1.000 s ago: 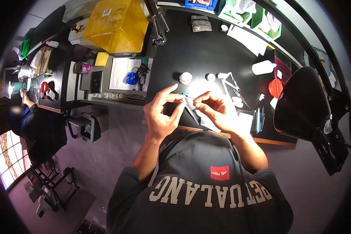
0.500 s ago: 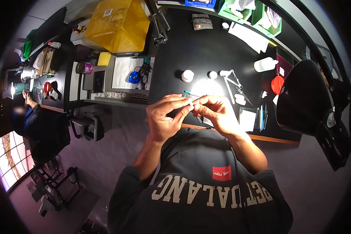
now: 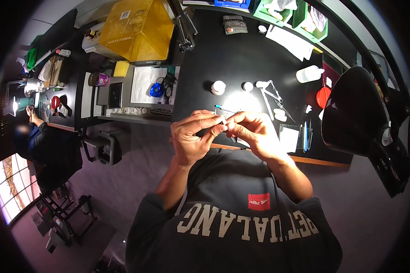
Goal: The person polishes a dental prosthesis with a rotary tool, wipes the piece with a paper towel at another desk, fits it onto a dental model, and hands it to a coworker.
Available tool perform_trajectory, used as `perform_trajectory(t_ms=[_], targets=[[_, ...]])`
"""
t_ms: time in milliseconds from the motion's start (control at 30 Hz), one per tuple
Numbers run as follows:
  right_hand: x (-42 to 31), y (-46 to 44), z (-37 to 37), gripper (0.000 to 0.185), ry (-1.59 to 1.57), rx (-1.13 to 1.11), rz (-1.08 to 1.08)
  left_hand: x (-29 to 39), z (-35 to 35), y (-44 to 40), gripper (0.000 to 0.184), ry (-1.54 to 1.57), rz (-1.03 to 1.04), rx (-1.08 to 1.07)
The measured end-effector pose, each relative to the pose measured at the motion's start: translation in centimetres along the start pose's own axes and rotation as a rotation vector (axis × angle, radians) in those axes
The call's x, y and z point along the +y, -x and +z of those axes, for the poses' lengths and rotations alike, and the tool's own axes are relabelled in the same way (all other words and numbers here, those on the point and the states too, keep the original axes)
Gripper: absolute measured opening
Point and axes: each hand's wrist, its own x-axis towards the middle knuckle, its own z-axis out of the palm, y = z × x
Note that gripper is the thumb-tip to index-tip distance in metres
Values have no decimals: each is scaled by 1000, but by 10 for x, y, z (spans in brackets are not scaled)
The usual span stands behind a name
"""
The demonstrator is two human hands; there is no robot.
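My left hand (image 3: 192,136) and my right hand (image 3: 257,135) meet fingertip to fingertip over the desk's front edge, under bright lamp light. Both are closed in a pinch around a tiny whitish piece (image 3: 223,122), mostly hidden by the fingers and too small to name. Just beyond them lies a thin tool with a teal end (image 3: 219,107), partly covered by my hands. Further back stand a white jar (image 3: 218,87) and a smaller white lidded pot (image 3: 247,86).
A jointed white tool (image 3: 271,94) and a squeeze bottle (image 3: 310,74) lie to the right. Slim tools (image 3: 306,139) rest near a clear-edged pad (image 3: 289,138). A black lamp head (image 3: 354,113) looms at right. A yellow cover (image 3: 139,32) stands back left; another person (image 3: 50,143) sits far left.
My fingertips have shifted slightly around the tiny piece, and less of its pale surface shows between them. The view has moved a little; the objects on the desk stay in place.
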Motion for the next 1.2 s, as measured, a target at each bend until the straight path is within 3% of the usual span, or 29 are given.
perform_trajectory(t_ms=[833,1200], targets=[[-11,4,3,20,1,-14,-1,-1,-1,-6,24,67,58,-10],[-14,7,9,18,-59,-29,-19,-3,7,4,23,440,-166,44]])
